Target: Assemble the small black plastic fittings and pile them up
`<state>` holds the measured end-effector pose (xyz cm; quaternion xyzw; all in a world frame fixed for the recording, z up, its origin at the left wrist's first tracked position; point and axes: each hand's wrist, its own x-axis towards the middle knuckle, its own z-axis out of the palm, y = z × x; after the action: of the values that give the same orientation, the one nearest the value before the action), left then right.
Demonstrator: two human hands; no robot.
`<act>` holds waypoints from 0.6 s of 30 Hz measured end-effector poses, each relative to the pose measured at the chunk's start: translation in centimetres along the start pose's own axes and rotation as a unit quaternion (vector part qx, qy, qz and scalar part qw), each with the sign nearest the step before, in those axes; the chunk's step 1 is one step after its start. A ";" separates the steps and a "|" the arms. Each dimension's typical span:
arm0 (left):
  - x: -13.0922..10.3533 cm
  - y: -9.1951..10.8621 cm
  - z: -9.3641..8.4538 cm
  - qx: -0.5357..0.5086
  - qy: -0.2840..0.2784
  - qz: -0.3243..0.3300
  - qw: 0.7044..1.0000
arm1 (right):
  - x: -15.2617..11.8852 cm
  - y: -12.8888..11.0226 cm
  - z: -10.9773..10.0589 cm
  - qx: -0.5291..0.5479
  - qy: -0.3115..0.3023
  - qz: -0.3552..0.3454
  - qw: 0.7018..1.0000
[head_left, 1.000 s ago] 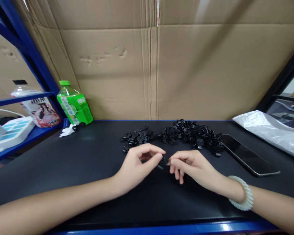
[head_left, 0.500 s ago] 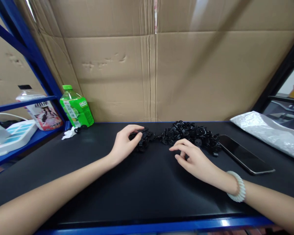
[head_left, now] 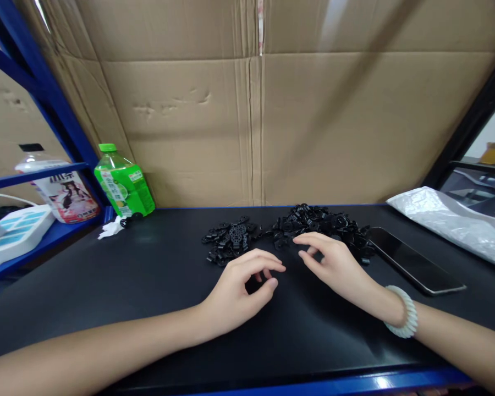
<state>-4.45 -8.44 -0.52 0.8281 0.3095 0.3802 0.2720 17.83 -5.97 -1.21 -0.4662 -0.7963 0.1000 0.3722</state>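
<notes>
Two heaps of small black plastic parts lie on the black tabletop (head_left: 157,286). The smaller heap (head_left: 233,236) is left of centre, and the larger heap (head_left: 313,220) spreads to its right. In front of the smaller heap, my left hand (head_left: 245,286) hovers with thumb and fingers apart and nothing visible between them. My right hand (head_left: 330,261), wearing a pale coiled band (head_left: 405,312) at the wrist, is at the near edge of the larger heap. Its thumb and forefinger are apart, and I see nothing held; the other fingers curl partly out of sight.
A smartphone (head_left: 414,261) lies right of the larger heap, with a silvery plastic bag (head_left: 454,223) beyond it. At the left stand a green bottle (head_left: 126,187), a crumpled white tissue (head_left: 112,226) and a blue shelf frame (head_left: 37,176). A cardboard wall (head_left: 190,121) closes the back.
My left hand has drawn back from the smaller heap, toward me and to the right, uncovering that heap. My right hand has shifted slightly right.
</notes>
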 end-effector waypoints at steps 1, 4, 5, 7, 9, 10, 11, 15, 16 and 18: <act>0.1 -0.1 0.0 -0.011 0.007 -0.016 1.000 | 0.0 0.0 0.0 0.014 0.013 -0.001 1.000; 0.3 -0.5 0.2 -0.049 0.019 -0.072 0.996 | 0.0 0.0 -0.1 0.053 0.045 0.001 0.998; 0.4 -0.5 0.2 -0.060 0.018 -0.091 0.994 | -0.1 0.0 -0.1 0.062 0.054 0.003 0.997; 0.6 -0.7 0.3 -0.081 0.012 -0.127 0.989 | -0.1 0.0 -0.1 0.081 0.070 0.009 0.994; 0.7 -0.8 0.3 -0.109 0.003 -0.158 0.981 | -0.2 -0.3 -0.2 0.118 0.076 0.015 0.990; 0.8 -0.8 0.3 -0.125 -0.001 -0.173 0.977 | -0.2 -0.5 -0.2 0.145 0.073 0.016 0.987; 0.9 -0.8 0.3 -0.143 -0.006 -0.187 0.972 | -0.3 -0.8 -0.3 0.175 0.066 0.017 0.982; 1.1 -0.4 0.2 -0.225 -0.036 -0.237 0.944 | -0.7 -2.3 -0.5 0.277 -0.001 0.026 0.960; 1.2 -0.2 0.2 -0.246 -0.040 -0.243 0.937 | -0.9 -2.6 -0.5 0.298 -0.020 0.033 0.954; 1.1 0.2 0.3 -0.274 -0.038 -0.252 0.927 | -1.1 -3.1 -0.4 0.330 -0.046 0.045 0.942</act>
<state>-3.56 -7.78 -0.05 0.6303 0.3807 0.3372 0.5867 16.37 -8.60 0.05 -0.3474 -0.7130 0.3957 0.4630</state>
